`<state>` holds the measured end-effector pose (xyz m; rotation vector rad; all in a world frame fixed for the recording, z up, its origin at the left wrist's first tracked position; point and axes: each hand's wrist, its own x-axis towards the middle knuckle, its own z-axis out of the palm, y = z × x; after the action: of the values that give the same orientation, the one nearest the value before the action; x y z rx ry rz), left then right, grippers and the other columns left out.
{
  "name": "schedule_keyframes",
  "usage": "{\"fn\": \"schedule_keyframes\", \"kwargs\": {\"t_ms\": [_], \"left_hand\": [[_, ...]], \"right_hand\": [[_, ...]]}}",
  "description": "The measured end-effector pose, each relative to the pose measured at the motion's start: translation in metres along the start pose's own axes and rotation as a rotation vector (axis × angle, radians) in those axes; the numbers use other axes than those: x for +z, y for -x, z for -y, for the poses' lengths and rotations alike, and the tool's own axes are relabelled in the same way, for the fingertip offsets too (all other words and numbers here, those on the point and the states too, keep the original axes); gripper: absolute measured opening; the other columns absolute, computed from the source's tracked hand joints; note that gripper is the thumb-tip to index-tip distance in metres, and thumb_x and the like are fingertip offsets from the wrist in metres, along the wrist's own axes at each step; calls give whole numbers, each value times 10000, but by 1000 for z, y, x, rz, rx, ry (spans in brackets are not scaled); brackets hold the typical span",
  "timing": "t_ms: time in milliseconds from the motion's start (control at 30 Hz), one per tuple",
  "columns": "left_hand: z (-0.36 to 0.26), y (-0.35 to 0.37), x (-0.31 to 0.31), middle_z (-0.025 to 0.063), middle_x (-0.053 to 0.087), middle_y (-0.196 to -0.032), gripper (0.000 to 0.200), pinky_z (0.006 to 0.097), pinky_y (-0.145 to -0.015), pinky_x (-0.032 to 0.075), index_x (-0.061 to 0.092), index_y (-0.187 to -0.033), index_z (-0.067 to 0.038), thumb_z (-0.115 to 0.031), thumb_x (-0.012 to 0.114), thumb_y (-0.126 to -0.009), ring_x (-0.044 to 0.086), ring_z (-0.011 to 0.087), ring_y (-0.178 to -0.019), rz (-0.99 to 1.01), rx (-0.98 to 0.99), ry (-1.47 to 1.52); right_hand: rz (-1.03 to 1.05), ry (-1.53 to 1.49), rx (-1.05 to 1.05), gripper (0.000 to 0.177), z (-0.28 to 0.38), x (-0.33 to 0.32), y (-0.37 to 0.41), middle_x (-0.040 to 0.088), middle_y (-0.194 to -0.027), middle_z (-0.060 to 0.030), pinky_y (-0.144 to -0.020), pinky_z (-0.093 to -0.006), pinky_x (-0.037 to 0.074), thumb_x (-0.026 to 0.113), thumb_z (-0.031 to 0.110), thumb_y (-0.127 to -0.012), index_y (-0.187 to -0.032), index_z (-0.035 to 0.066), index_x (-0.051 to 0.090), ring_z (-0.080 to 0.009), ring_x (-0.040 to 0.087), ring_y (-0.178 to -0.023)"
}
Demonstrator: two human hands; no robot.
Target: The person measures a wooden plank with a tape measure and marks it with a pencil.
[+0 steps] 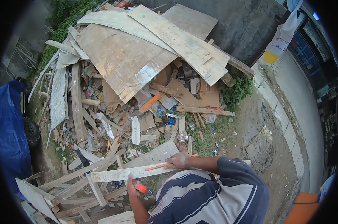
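A long pale board lies crosswise before my body, its surface worn and stained. My left hand is closed at its lower edge, with a finger or thumb up against the face. A bright red object shows right beside that palm; I cannot tell its kind. My right hand rests over the board's right end, fingers closed around a thin orange strip that lies along the board and sticks out on both sides of the hand.
Ahead rises a scrap heap topped by large plywood sheets. Nailed timber pieces stand at lower left, close to the board. A blue tarp hangs at far left beside a wheel. A paved path runs along the right.
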<state>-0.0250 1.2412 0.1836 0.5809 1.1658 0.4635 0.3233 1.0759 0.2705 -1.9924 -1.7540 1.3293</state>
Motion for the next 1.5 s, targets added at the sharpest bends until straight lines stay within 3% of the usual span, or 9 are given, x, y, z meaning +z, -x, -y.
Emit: {"fn": "schedule_keyframes", "kwargs": {"t_ms": [200, 533, 667, 800, 933, 1233, 1267, 1333, 1500], "left_hand": [[1, -2, 86, 20, 593, -758, 297, 293, -481, 459, 597, -1040, -87, -366, 657, -960, 547, 128, -551, -131, -3, -101], [1, 21, 164, 9, 595, -789, 258, 280, -508, 482, 608, -1076, -70, -308, 634, -978, 562, 115, -558, -307, 154, -134], [-18, 34, 165, 25, 620, -829, 281, 271, -500, 488, 591, -1112, -42, -288, 624, -982, 561, 103, -564, -431, 244, -154], [-62, 70, 198, 34, 634, -863, 259, 245, -491, 490, 579, -1139, -17, -234, 596, -998, 573, 101, -570, -495, 411, -167], [-95, 105, 174, 24, 607, -842, 248, 258, -491, 501, 539, -1158, -40, -244, 567, -1019, 583, 98, -579, -562, 501, -263], [-188, 212, 120, 60, 628, -1020, 378, 273, -579, 509, 518, -1268, -43, -347, 504, -1044, 596, 116, -715, -803, 872, -37], [-201, 226, 95, 76, 628, -1037, 409, 281, -593, 531, 499, -1305, -36, -353, 492, -1047, 610, 127, -757, -683, 786, -104], [-229, 221, 126, 90, 629, -1052, 441, 287, -606, 547, 474, -1336, -31, -361, 493, -1045, 620, 139, -786, -837, 875, 42], [-263, 233, 23, 100, 615, -1074, 472, 283, -630, 540, 446, -1363, -17, -360, 497, -1043, 615, 147, -808, -914, 904, 36]], "right_hand": [[-22, -123, 81, 562, -70, -2, -4, 695, -1089, -188, -920, -493, 477, 404, 583, -991, -1231, 150, 669, -365, 646, -1064], [-238, -213, 161, 484, -161, -22, -27, 706, -1008, -199, -968, -532, 402, 429, 503, -995, -1040, 132, 736, -416, 632, -1037], [-85, -333, 173, 487, -170, -50, -30, 703, -1028, -202, -995, -523, 383, 437, 513, -989, -1071, 133, 731, -420, 627, -1045], [-145, -417, 73, 461, -164, -44, -38, 676, -880, -177, -849, -438, 480, 462, 464, -1003, -1024, 87, 726, -360, 643, -902], [48, -629, 151, 466, -103, -81, -44, 700, -881, -126, -770, -386, 482, 515, 466, -992, -1066, 57, 725, -223, 636, -829], [94, -800, -347, 419, 45, -79, -94, 467, -606, 3, -528, -318, 348, 612, 420, -979, -842, 27, 669, -90, 420, -587], [95, -822, -351, 436, 69, -82, -96, 443, -596, -22, -526, -328, 343, 635, 425, -961, -817, 14, 643, -104, 408, -586], [16, -806, -527, 420, 112, -83, -100, 523, -633, -96, -570, -377, 385, 669, 400, -932, -825, -5, 634, -183, 487, -594], [-128, -856, -625, 399, 212, -58, -109, 586, -689, -151, -642, -414, 439, 698, 386, -900, -838, -4, 641, -291, 573, -645]]}}
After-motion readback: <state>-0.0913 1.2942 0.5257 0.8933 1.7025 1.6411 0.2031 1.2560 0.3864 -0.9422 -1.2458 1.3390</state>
